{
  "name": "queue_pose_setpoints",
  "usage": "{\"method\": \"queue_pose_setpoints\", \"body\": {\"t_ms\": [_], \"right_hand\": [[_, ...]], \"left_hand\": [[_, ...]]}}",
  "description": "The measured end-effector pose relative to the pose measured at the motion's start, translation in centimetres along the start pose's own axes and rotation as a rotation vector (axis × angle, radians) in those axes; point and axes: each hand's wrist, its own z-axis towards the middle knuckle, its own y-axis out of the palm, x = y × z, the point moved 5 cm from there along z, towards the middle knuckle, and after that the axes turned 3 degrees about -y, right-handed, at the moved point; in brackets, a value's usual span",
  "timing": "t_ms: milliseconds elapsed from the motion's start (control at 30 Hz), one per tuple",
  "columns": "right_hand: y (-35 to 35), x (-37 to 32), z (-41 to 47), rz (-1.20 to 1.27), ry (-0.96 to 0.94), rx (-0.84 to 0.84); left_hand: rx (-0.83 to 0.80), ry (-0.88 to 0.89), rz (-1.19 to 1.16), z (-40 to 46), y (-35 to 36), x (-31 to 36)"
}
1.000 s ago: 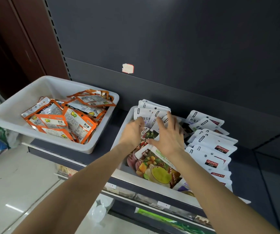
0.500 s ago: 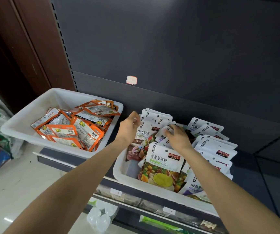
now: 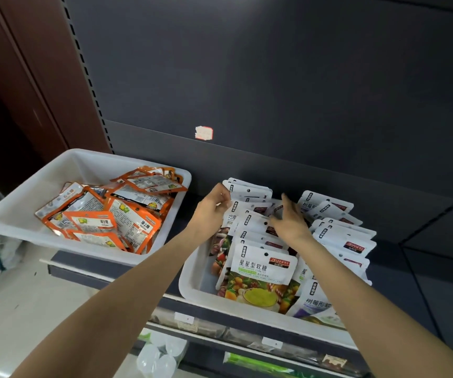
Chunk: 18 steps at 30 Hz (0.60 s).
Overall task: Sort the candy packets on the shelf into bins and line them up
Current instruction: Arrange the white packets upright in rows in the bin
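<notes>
Left hand (image 3: 211, 211) pinches a white packet (image 3: 247, 190); right hand (image 3: 288, 219) loose-fingered, its grip partly hidden.

Two bare forearms, no sleeves in view. Left hand (image 3: 211, 214) & right hand (image 3: 288, 219): no gloves, rings, watch or bands seen. Nails short, unpainted where visible.

Orange packets (image 3: 116, 219) fill one white bin (image 3: 15, 216); white, fruit-printed packets (image 3: 261, 271) the other.
</notes>
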Motion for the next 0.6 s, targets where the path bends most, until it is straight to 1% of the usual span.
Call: {"method": "queue_pose_setpoints", "body": {"t_ms": [67,133,200,300,400,500,533,600], "right_hand": [[-0.1,0.1,0.9,0.020,0.017,-0.009],[-0.3,-0.1,1.6,-0.075,-0.002,0.032],[-0.8,-0.2,2.0,-0.163,-0.028,0.092],[-1.1,-0.9,1.8,-0.246,-0.086,0.090],[-1.5,-2.1,0.4,-0.203,-0.210,0.067],[-2.3,-2.6,-1.8,-0.129,-0.404,0.073],[-2.4,-2.5,-2.5,-0.109,-0.435,0.062],[-1.9,-1.8,-3.1,-0.093,-0.412,0.013]], "left_hand": [[-0.029,-0.016,-0.018,0.0,-0.1,-0.5],[-0.070,-0.029,0.033,-0.1,-0.2,-0.8],[-0.072,-0.026,0.087,0.0,-0.6,-1.2],[-0.048,-0.032,0.198,0.0,-1.2,-0.6],[-0.074,0.035,0.315,-0.3,-1.7,0.1],[-0.066,0.102,0.268,-1.8,-2.9,-0.1],[-0.049,0.114,0.276,-2.2,-3.2,-0.2],[-0.021,0.130,0.345,-2.3,-3.1,-0.6]]}}
